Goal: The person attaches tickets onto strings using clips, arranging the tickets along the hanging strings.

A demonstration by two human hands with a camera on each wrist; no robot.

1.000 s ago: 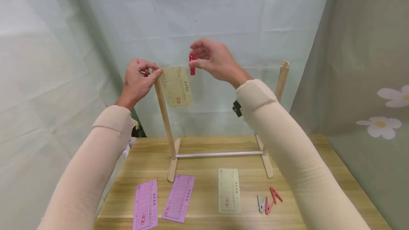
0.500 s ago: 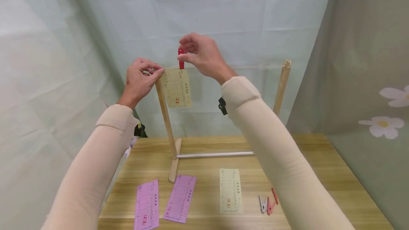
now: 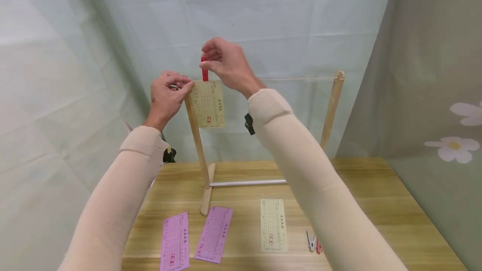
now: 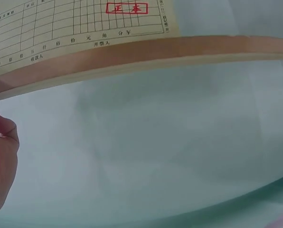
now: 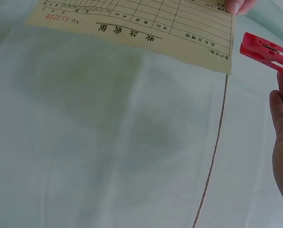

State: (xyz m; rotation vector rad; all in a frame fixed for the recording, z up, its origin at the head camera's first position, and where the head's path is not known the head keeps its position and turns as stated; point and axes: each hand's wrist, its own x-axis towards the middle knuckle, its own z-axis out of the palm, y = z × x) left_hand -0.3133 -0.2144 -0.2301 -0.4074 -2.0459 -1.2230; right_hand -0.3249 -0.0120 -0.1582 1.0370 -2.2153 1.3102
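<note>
My left hand (image 3: 168, 97) pinches the top left corner of a yellow receipt slip (image 3: 208, 106) at the string, beside the top of the left wooden post (image 3: 196, 141). The slip hangs down, printed side toward me. My right hand (image 3: 230, 64) grips a red clothespin (image 3: 205, 70) upright, its lower end just over the slip's top edge. In the right wrist view the clothespin (image 5: 267, 51) stands apart from the slip (image 5: 141, 26), and the string (image 5: 212, 164) runs off from the slip's corner. The left wrist view has only part of the left hand (image 4: 3, 156).
On the wooden table (image 3: 376, 204) lie two purple slips (image 3: 175, 241), another yellow slip (image 3: 273, 225), a grey clothespin (image 3: 311, 241) and a red one (image 3: 319, 246) partly behind my right sleeve. The string (image 3: 301, 79) reaches the right post (image 3: 332, 108). A white rod (image 3: 248, 182) joins the stand's base.
My right hand has moved left with the red clothespin, from beyond the slip's right edge to above its top edge. The left hand keeps its pinch on the corner.
</note>
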